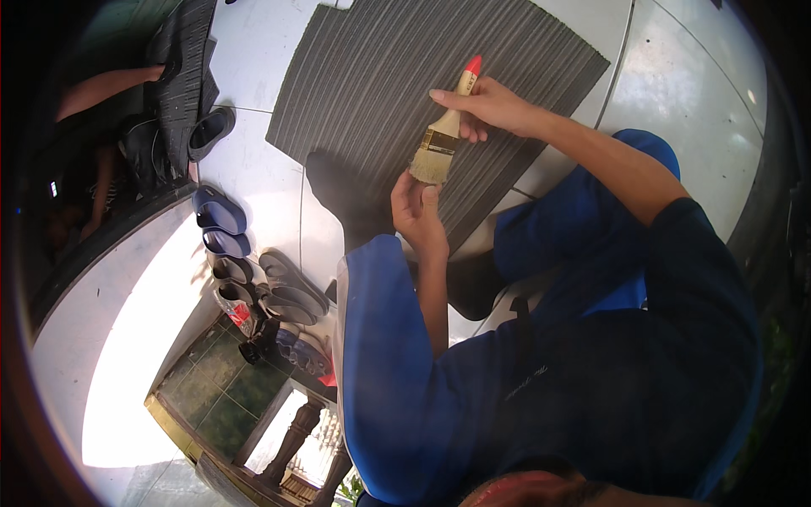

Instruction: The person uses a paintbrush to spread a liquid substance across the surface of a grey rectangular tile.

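Observation:
A flat paintbrush (441,139) with a pale wooden handle, a red handle tip, a metal band and light bristles is held between my two hands. The handle is in my right hand (494,108), its thumb lying across the wood and its fingers curled behind. Lower down, my left hand (418,215) pinches the ends of the bristles between thumb and fingers. The brush tilts, red tip up and to the right, bristles toward my left hand. Beneath it lies a dark striped mat (363,93).
White floor tiles (245,72) surround the mat. Several sandals and shoes (221,221) line the left side, with a clear plastic bottle (241,314) among them. Another person's leg (110,91) shows at upper left. My blue-trousered knees flank my arms.

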`<state>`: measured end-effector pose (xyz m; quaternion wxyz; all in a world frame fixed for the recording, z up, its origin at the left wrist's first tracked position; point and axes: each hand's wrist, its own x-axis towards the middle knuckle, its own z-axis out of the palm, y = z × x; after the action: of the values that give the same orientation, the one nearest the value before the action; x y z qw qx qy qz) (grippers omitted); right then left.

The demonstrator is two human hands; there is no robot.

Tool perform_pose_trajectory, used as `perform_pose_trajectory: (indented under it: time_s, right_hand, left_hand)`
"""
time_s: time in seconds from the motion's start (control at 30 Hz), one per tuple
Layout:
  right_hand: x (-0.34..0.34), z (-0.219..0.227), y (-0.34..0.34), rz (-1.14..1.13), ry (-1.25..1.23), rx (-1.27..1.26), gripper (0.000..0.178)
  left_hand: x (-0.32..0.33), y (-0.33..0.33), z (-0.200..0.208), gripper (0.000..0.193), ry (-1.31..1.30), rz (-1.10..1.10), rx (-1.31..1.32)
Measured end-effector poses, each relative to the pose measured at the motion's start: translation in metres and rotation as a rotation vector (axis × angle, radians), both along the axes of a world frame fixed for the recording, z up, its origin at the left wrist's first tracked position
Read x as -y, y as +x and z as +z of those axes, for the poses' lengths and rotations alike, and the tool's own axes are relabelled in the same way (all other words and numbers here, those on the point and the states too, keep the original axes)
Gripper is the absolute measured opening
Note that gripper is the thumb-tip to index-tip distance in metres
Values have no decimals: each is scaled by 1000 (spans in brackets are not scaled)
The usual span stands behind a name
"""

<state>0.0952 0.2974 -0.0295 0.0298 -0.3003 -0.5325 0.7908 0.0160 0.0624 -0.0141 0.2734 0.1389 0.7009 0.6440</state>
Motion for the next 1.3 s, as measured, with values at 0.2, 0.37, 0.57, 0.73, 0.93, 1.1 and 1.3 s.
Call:
perform_pose_trajectory:
  time_s: [0.2,0.37,0.57,0.73,0.93,1.1,1.3]
  right_hand:
    - [5,3,-1,-34,-18,21,69]
    - [3,4,-1,-34,-17,25,68]
    - [2,5,-1,59,-88,-42,69]
    - [12,13,0,31,-48,9,83]
    - [21,21,7,46,331,-175,64]
    - [36,39,15,168,277,-470,58]
    - [38,25,14,97,375,-574,55]
  left_hand:
    - [-6,2,8,36,-18,28,-91]
    - [-3,-4,9,31,-34,35,-10]
    - [-8,-2,17,28,75,54,159]
    - [-16,-2,24,22,131,168,215]
    - [-16,10,38,24,-42,50,-197]
    - [-12,12,29,29,15,-26,-258]
    - [-11,9,26,40,107,-77,-177]
